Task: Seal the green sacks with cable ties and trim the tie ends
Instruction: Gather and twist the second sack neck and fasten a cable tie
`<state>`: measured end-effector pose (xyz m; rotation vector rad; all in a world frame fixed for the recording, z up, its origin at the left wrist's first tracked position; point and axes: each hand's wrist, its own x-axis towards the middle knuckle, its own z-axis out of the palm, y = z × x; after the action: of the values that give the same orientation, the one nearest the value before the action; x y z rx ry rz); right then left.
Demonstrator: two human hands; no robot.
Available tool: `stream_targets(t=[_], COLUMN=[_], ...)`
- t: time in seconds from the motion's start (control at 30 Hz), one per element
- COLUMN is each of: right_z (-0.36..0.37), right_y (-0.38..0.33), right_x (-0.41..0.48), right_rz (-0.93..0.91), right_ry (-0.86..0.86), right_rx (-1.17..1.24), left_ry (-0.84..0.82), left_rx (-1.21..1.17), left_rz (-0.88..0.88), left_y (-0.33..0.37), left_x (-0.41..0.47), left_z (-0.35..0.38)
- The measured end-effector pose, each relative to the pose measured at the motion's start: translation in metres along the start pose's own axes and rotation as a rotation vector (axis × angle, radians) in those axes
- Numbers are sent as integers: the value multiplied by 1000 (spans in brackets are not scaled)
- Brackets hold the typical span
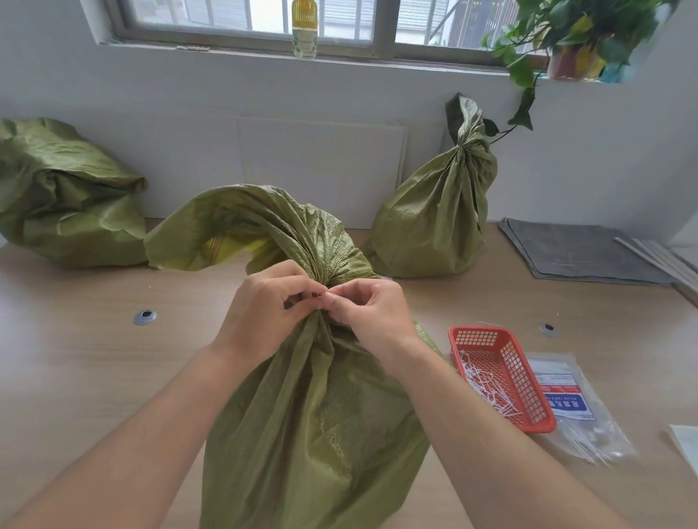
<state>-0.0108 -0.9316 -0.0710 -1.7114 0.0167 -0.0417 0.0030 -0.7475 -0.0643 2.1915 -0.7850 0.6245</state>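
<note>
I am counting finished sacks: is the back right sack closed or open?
Closed: the back right sack stands upright, its neck cinched tight below the flared top. Its tie cannot be seen.

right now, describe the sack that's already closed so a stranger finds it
Find the potted plant on the windowsill, far right. Under its trailing vine a green sack stands by the wall. Only this one's neck is cinched shut and standing free.

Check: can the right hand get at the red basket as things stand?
Probably yes. The basket lies on the table just right of the sack, nothing between it and the right hand. That hand pinches the sack's neck and must let go first.
</note>
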Motion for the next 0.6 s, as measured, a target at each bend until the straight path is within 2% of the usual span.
stream_targets(t=[0.23, 0.37, 0.53, 0.6], right_z=[-2, -5, 0, -1], right_y=[2, 5, 2, -1], right_x=[7, 7, 6, 4], right_rz=[-7, -24, -30, -55], right_ry=[25, 58, 42, 44], right_rx=[-118, -155, -83, -131], left_ry=[148, 114, 125, 127], left_rx=[58, 78, -13, -44], left_rz=[45, 49, -68, -93], left_y=[-1, -7, -25, -26], left_x=[-9, -4, -5, -4], left_z=[18, 17, 13, 15])
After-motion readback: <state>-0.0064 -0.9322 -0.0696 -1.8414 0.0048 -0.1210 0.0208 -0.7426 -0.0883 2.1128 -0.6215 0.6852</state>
